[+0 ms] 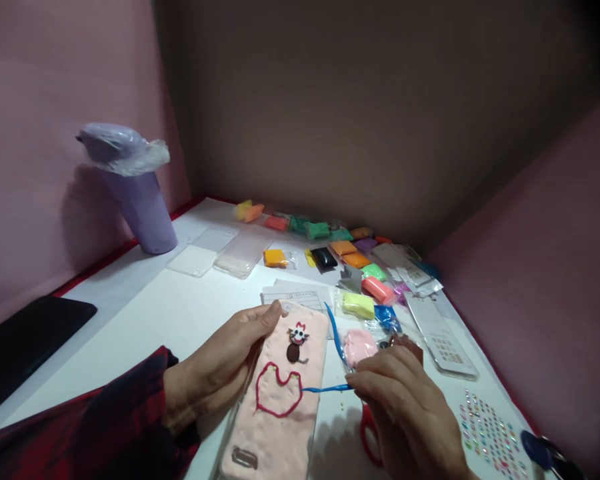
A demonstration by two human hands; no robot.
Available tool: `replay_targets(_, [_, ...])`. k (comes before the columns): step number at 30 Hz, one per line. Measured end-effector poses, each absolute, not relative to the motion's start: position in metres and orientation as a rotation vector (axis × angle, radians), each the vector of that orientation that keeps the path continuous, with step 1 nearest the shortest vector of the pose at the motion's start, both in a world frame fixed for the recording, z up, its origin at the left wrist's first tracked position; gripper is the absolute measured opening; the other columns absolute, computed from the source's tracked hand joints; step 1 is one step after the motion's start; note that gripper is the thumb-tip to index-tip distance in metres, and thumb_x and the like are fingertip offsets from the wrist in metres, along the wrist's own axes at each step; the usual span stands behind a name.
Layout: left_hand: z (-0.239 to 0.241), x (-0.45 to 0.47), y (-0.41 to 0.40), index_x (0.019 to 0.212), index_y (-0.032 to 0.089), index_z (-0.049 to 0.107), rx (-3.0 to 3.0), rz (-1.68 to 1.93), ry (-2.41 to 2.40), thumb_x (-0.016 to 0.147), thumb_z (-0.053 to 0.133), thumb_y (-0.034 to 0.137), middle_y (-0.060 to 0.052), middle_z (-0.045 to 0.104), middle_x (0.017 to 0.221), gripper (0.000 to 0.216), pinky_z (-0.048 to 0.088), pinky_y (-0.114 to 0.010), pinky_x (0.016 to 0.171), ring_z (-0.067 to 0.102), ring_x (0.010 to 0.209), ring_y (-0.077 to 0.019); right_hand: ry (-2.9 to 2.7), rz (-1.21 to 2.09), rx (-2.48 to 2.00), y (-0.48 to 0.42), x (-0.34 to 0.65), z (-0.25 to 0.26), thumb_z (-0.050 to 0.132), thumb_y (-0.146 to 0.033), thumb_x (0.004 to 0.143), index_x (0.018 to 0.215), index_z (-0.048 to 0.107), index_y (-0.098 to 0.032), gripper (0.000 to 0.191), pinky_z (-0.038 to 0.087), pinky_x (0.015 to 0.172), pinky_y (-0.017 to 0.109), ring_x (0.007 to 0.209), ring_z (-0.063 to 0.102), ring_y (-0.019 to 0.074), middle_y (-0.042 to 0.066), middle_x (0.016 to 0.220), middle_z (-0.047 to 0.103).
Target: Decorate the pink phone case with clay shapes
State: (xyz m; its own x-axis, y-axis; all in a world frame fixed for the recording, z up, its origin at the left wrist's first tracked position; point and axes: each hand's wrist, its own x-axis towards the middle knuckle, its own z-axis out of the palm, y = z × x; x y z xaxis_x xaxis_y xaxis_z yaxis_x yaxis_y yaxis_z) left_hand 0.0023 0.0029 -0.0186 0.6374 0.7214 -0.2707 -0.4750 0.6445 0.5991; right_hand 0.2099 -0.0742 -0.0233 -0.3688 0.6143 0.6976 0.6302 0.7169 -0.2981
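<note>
My left hand [225, 357] grips a phone case [285, 437] by its left edge, thumb on the upper corner. Pale pink clay covers the case. On it are a small cat figure [296, 343] with a white face and brown body, and a dark pink clay outline [279, 415] with a notched top. My right hand [405, 400] pinches a thin blue modelling tool [326, 388], its tip at the right side of the outline. A second blue tool [335, 330] lies just right of the case. Red-handled scissors [370, 437] are partly hidden beneath my right hand.
Several bagged clay packs, including yellow [359, 305], black [324, 257] and pink [360, 348], cover the back and right. Transparent cases [245, 252] lie back left, near a purple tumbler [143, 210]. A gem sheet [493, 433] is at right, a black flat object [35, 353] at left.
</note>
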Motion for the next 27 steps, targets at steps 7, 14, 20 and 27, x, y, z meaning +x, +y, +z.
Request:
replay_targets(7, [-0.022,0.006,0.0,0.089,0.007,0.067,0.56,0.751,0.596,0.091,0.057,0.022,-0.014,0.071,0.087,0.017,0.052,-0.03,0.073,0.064,0.076,-0.0185,-2.039,-0.096,-0.971,-0.075,0.208,-0.024,0.052,0.002,0.083,0.1,0.066,-0.016,0.029,0.041,0.061,0.032,0.068,0.05,0.0177,0.005,0.075,0.057])
replay_targets(14, [-0.021,0.006,-0.005,0.082,0.009,0.064,0.681,0.732,0.6,0.093,0.053,0.022,-0.01,0.069,0.079,0.02,0.051,-0.029,0.069,0.063,0.07,-0.0172,-1.99,-0.073,-0.954,-0.075,0.205,-0.036,0.051,0.005,0.083,0.098,0.064,-0.015,0.028,0.041,0.067,0.034,0.072,0.05,0.0173,0.004,0.079,0.054])
replay_targets(20, [-0.029,0.005,-0.005,0.085,0.01,0.066,0.723,0.72,0.579,0.092,0.056,0.032,-0.011,0.07,0.081,0.025,0.049,-0.029,0.068,0.062,0.069,-0.017,-1.997,-0.137,-0.938,-0.076,0.202,-0.034,0.051,0.005,0.083,0.095,0.064,-0.016,0.027,0.041,0.066,0.034,0.071,0.049,0.0173,0.003,0.076,0.053])
replay_targets(27, [-0.029,0.004,-0.007,0.081,0.011,0.064,0.738,0.727,0.573,0.092,0.056,0.032,-0.008,0.068,0.075,0.025,0.049,-0.028,0.065,0.06,0.065,-0.0148,-2.038,-0.085,-0.943,-0.078,0.202,-0.035,0.05,0.007,0.083,0.096,0.064,-0.013,0.028,0.039,0.065,0.033,0.072,0.045,0.0166,0.004,0.078,0.051])
